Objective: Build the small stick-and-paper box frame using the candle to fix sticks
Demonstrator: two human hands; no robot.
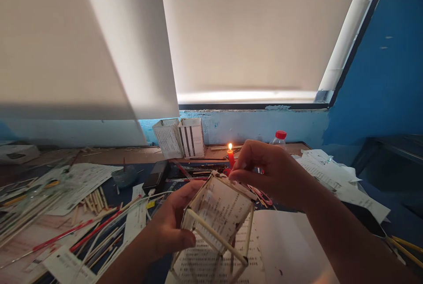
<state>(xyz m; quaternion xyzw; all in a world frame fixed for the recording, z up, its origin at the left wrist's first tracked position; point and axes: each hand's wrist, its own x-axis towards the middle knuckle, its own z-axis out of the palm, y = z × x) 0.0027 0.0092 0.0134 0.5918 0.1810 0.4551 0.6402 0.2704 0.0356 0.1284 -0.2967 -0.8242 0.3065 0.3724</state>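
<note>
My left hand (170, 226) is wrapped around the left side of a box-shaped frame of thin wooden sticks (216, 235), tilted above the desk. Printed paper (220, 207) covers one face of it, and dark spots mark the stick joints. At the frame's upper edge, the thumb and fingers of my right hand (267, 169) are pinched together. What they hold, if anything, is too small to make out. Just behind those fingertips a red candle (230, 156) burns, its lower part partly hidden by the hand. Beneath the frame lies an open book (280, 240) with printed text.
Two paper-covered boxes (191, 138) stand against the wall at the back. A bottle with a red cap (280, 134) is behind my right hand. Loose sticks (95, 200), a black power bank (156, 177) and a small cup (124, 176) lie left; crumpled papers (330, 174) and a phone (361, 218) right.
</note>
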